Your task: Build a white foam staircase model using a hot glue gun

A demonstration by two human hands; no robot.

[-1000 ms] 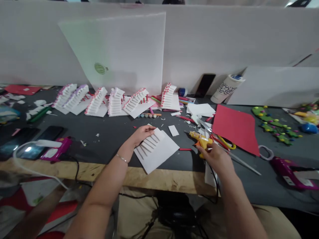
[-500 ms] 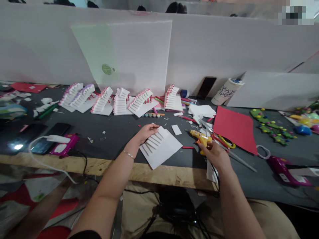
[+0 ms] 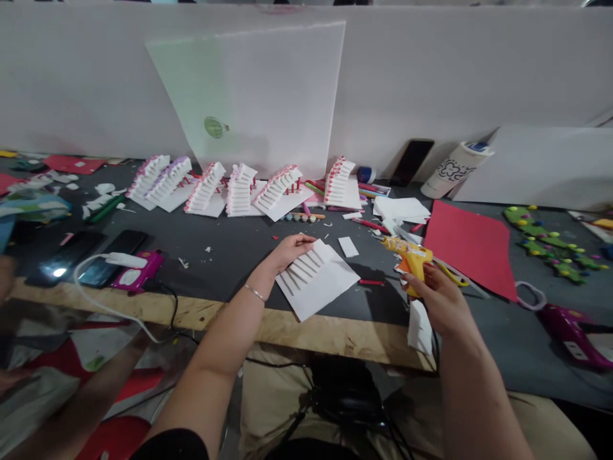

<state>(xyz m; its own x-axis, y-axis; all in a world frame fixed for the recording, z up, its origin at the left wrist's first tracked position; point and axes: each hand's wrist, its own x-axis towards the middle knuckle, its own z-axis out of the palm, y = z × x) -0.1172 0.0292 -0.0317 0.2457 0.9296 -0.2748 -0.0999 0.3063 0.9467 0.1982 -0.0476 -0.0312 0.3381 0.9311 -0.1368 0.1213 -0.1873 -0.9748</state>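
Hands well apart. L hand (image 3: 292, 252) is closed on a ribbed paper stair (image 3: 307, 264), fingers curled along its upper edge (thumb's hidden). Stair sits tilted on a square white card (image 3: 334, 284), which lies nr the wooden edge (image 3: 325, 329) of the dark table (image 3: 230, 252), in front of the person.

R hand (image 3: 441, 300) is wrapped round a yellow glue gun (image 3: 416, 260), nozzle pointing L, well R of the card; can't tell if a finger's on the trigger. A crumpled white paper (image 3: 420, 327) hangs over the table edge below the gun. B/w card & gun: 1 red stick (image 3: 371, 282). Small white card piece (image 3: 348, 246) is just behind the square card.

Yellow handle (image 3: 454, 275) pokes out just behind the R hand, w/ a red sheet (image 3: 469, 249) beyond it.

Along the back: 6 finished-looking stairs (image 3: 240, 190) w/ pink, red or purple trim, then pens, a blue roll (image 3: 366, 174), 1 phone (image 3: 412, 163) propped on the wall & a white cup (image 3: 454, 169) leaning nr it. Far R, green cutouts (image 3: 550, 243) w/ coloured dots. 2 more phones (image 3: 115, 252) lie flat on the L, next to a purple power strip (image 3: 136, 273); similar purple strip (image 3: 577, 335) at far R.
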